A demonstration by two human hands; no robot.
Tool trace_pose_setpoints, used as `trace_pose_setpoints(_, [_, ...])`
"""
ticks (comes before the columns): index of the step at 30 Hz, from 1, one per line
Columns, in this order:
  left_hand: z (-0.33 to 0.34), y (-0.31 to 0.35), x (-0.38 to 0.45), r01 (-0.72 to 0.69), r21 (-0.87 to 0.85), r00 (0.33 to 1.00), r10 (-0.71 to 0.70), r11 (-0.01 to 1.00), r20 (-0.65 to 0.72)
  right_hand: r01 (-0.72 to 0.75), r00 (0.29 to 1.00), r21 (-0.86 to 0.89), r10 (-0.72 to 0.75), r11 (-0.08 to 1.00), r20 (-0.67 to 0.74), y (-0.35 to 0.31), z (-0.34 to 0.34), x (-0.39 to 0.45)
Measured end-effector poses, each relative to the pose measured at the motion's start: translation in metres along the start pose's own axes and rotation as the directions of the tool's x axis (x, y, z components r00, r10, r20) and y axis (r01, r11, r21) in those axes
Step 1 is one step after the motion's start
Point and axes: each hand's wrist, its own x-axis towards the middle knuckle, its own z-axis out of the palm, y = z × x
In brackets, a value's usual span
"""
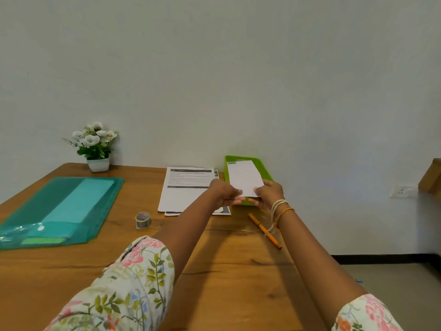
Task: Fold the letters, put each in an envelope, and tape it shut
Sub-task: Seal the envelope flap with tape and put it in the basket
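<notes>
**Both hands hold a white envelope above the green tray**

Over the far right part of the desk (226,271), the left hand (225,193) and the right hand (267,194) grip the near end of a white envelope (244,177), one at each corner, thumbs curled onto the paper. Its far end tilts away over the green tray (262,167), which stands near the wall. I cannot tell whether the envelope touches the tray.

Just left of the tray, a stack of printed letters (183,189) lies flat on the desk, the top sheet showing dark header bars; the left hand hangs over its near right corner. A small roll of tape (143,220) stands on the desk nearer the person, left of the letters. An orange pen (265,230) lies slanted under the right wrist, which wears bangles and thread. At the left, a teal plastic folder (59,209) lies flat, and a small pot of white flowers (95,146) stands against the wall.
</notes>
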Motion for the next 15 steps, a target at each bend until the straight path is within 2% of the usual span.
trace_pose_setpoints(5, [0.011,0.009,0.037,-0.064,0.007,0.996,0.065,0.998,-0.062,0.0,0.998,-0.078,-0.005,0.997,-0.061,-0.011,0.002,0.035])
trace_pose_setpoints(9, [0.011,0.015,0.057,-0.054,0.044,0.995,0.058,0.998,-0.082,-0.032,0.997,-0.118,0.024,0.992,-0.076,-0.016,0.006,0.071])
trace_pose_setpoints(12, [0.008,0.012,0.075,-0.115,0.121,0.984,0.13,0.986,-0.125,-0.046,0.995,-0.169,0.03,0.985,-0.099,-0.016,0.009,0.103])
trace_pose_setpoints(15, [0.004,0.006,0.086,-0.169,0.195,0.971,0.197,0.966,-0.136,-0.043,0.994,-0.29,0.013,0.956,-0.107,-0.012,0.009,0.121])
